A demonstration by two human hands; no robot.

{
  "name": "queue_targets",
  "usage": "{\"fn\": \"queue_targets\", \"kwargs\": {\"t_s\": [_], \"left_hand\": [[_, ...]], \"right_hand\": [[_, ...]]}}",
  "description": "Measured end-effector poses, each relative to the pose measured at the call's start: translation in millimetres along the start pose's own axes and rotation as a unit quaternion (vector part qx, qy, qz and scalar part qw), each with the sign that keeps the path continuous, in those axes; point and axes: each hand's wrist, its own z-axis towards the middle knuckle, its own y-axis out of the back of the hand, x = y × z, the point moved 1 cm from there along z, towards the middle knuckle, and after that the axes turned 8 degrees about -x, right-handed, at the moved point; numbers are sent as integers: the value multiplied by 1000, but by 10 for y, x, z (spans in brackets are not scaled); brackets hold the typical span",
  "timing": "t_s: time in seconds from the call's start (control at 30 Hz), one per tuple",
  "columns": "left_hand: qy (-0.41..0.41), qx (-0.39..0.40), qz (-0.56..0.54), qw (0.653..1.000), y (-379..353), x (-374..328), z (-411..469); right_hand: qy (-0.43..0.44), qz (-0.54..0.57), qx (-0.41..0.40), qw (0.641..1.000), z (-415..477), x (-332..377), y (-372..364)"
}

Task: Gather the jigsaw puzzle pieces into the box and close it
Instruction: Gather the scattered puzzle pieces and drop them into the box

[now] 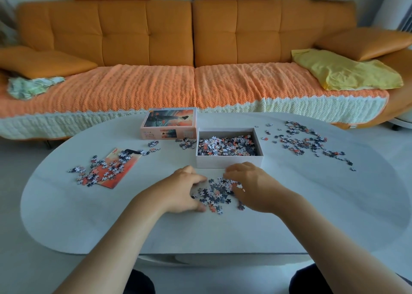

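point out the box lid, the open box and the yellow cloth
box lid (169,117): head view, printed top face
open box (229,160): head view, near white wall
yellow cloth (347,70): head view, middle of the fabric

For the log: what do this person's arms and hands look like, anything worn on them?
Both forearms are bare up to the frame edge, with no sleeves, gloves or watch visible. The left hand shows no jewellery. The right hand has a small glint near one finger, possibly a ring, but too small to tell.

Bright even daylight, soft shadows beneath the counter (89,215), wide-angle bending at frame edges, slightly soft corners
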Motion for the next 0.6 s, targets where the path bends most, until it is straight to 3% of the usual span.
{"fn": "queue_targets", "kwargs": {"t_s": [0.13, 0.33, 0.5, 0.6], "left_hand": [[-11, -40, -32, 999, -32, -119, 46], [-2, -42, -51, 998, 48, -88, 58], [20, 2, -8, 1000, 116, 32, -6], [18, -37, -27, 999, 46, 18, 59]], "right_hand": [[19, 38, 0, 999, 28, 110, -37], [-25, 46, -5, 999, 21, 30, 195], [-108, 5, 132, 985, -67, -112, 373], [-117, 34, 128, 984, -47, -114, 294]]}}
